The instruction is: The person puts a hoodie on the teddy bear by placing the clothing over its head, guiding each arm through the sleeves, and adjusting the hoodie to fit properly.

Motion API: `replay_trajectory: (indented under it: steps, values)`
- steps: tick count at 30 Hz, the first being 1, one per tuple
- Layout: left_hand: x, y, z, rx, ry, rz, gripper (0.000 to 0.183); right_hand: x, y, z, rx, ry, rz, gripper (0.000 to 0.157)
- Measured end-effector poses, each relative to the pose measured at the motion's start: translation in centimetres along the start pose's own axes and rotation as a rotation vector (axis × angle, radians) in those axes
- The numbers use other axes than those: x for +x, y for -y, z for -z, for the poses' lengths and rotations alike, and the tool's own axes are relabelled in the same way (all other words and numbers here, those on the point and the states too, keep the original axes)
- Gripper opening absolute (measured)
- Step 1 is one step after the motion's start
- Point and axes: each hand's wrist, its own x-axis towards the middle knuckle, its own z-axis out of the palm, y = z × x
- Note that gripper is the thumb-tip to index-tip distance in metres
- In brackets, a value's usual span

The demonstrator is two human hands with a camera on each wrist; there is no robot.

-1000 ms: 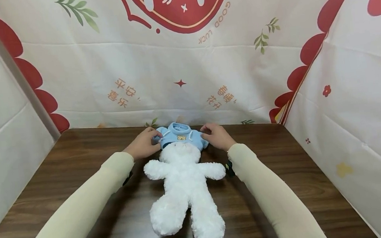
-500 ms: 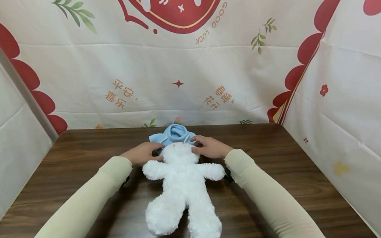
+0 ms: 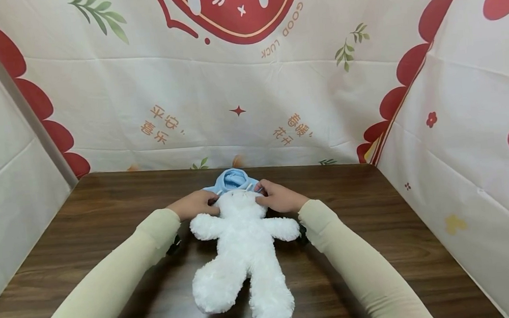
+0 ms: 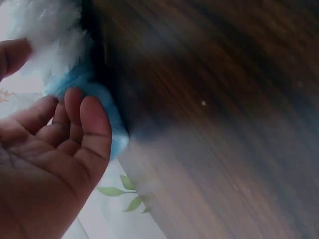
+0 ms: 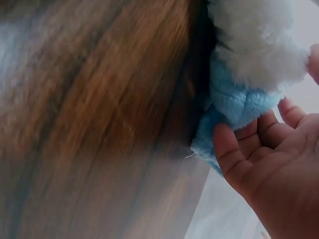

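Note:
A white fluffy plush toy (image 3: 246,246) lies on the table with its legs towards me and its arms spread. The top of its head is inside a small light blue hoodie (image 3: 234,179), whose neck opening faces up; the ears are hidden. My left hand (image 3: 194,204) holds the hoodie's left side, fingers curled against the blue cloth (image 4: 118,130) and thumb by the plush head. On the other side my right hand (image 3: 282,197) grips the hoodie with bent fingers, as the blue fabric (image 5: 239,102) in the right wrist view shows, its thumb at the head.
The dark wood table (image 3: 121,212) reaches back to a printed white cloth (image 3: 217,127) hanging behind it. More white cloth (image 3: 481,172) stands along the right, with another panel (image 3: 11,161) at the left. Dark bands show at both wrists.
Both hands have come nearer the plush head and each other, drawing the hoodie down towards me. Its front print has gone from sight and its neck opening has tipped into view.

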Motion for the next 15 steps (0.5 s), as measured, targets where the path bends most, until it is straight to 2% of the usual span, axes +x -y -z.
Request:
replay_trajectory:
  steps: [4,9,15]
  values:
    - [0.2,-0.1,-0.2,-0.002,-0.013,0.040,0.012,0.0,0.3,-0.2,0.017,-0.026,0.021,0.021]
    - [0.5,0.2,-0.5,0.020,-0.046,0.071,0.026,-0.2,0.7,-0.5,0.033,-0.072,0.017,0.019]
    - [0.6,0.3,-1.0,-0.016,-0.074,0.054,0.011,-0.2,1.2,-1.0,0.002,-0.131,0.028,0.020]
